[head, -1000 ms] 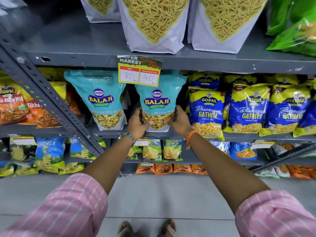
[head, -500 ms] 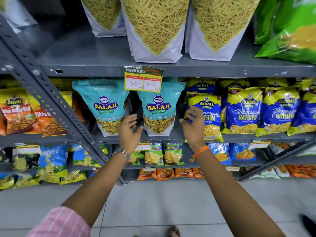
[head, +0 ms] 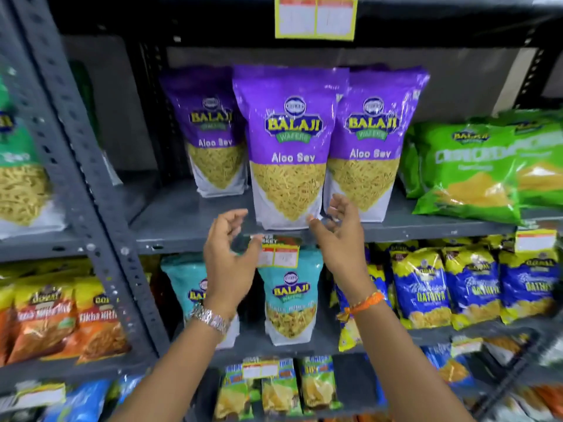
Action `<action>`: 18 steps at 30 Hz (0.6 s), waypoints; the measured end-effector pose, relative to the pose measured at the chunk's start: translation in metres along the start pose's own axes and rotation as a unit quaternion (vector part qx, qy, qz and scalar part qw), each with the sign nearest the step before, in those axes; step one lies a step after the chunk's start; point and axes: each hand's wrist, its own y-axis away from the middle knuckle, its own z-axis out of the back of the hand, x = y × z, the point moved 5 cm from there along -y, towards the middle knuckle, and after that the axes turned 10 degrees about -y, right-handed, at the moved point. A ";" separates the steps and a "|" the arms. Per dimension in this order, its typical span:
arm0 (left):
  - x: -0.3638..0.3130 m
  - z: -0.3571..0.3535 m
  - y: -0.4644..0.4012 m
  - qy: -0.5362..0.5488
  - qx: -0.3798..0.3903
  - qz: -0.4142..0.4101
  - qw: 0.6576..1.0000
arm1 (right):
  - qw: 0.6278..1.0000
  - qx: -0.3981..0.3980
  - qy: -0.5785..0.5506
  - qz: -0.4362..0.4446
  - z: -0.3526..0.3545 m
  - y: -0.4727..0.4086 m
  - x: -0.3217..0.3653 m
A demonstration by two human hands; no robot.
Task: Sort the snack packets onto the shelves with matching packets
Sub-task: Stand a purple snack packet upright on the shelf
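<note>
Hands (head: pixel 286 248) open below purple packet (head: pixel 289 147)

Three tall purple-and-white plastic pouches (head: pixel 291 144) standing on the grey metal shelf (head: pixel 195 226) each read "BALAJI WAFERS" and "Aloo Sev". Below that shelf, the teal plastic pouch (head: pixel 291 300) carries "BALAJI" as well. To the right of the teal pouch, blue-and-yellow plastic packets (head: pixel 422 296) show "GATHIYA". Right of the purple pouches, the green plastic bag (head: pixel 469 166) bears a small "BALAJI" logo; its larger lettering is too blurred to read
</note>
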 end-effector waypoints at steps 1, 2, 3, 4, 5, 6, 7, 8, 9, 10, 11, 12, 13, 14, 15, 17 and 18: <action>-0.002 -0.003 -0.015 -0.002 0.014 0.017 1.000 | 1.000 0.011 0.019 -0.005 -0.003 -0.008 0.001; -0.001 -0.008 -0.029 -0.010 0.034 0.037 0.999 | 0.999 0.021 0.035 -0.007 -0.006 -0.015 0.002; 0.002 -0.013 -0.041 -0.019 0.059 0.060 0.996 | 0.999 0.031 0.044 -0.007 -0.009 -0.020 0.003; 0.003 -0.017 -0.051 -0.027 0.085 0.081 0.993 | 0.998 0.036 0.051 -0.002 -0.012 -0.026 0.003; 0.004 -0.022 -0.060 -0.029 0.109 0.096 0.989 | 0.998 0.039 0.058 0.006 -0.015 -0.031 0.003; 0.004 -0.025 -0.065 -0.027 0.127 0.105 0.986 | 0.997 0.040 0.065 0.014 -0.017 -0.035 0.003; 0.003 -0.029 -0.069 -0.023 0.138 0.111 0.984 | 0.997 0.039 0.071 0.019 -0.017 -0.038 0.003; 0.002 -0.032 -0.071 -0.018 0.144 0.108 0.983 | 0.996 0.038 0.075 0.022 -0.018 -0.041 0.003; 0.000 -0.035 -0.073 -0.012 0.151 0.105 0.983 | 0.996 0.040 0.076 0.026 -0.020 -0.043 0.005; -0.002 -0.038 -0.072 -0.003 0.161 0.103 0.982 | 0.996 0.045 0.075 0.028 -0.021 -0.043 0.005; -0.001 -0.041 -0.072 0.011 0.172 0.103 0.980 | 0.996 0.049 0.072 0.026 -0.023 -0.043 0.005; -0.001 -0.042 -0.072 0.025 0.182 0.103 0.978 | 0.996 0.051 0.067 0.022 -0.024 -0.043 0.004; 0.000 -0.043 -0.072 0.033 0.184 0.100 0.977 | 0.997 0.047 0.063 0.016 -0.024 -0.042 0.002; 0.002 -0.041 -0.072 0.038 0.180 0.097 0.978 | 0.997 0.045 0.058 0.011 -0.025 -0.043 0.001; 0.005 -0.038 -0.072 0.042 0.174 0.096 0.979 | 0.998 0.045 0.054 0.007 -0.027 -0.043 -0.001; 0.007 -0.028 -0.073 0.047 0.160 0.099 0.981 | 0.997 0.049 0.051 0.000 -0.033 -0.045 -0.003; 0.009 -0.022 -0.074 0.048 0.154 0.101 0.982 | 0.997 0.057 0.051 -0.003 -0.039 -0.045 -0.005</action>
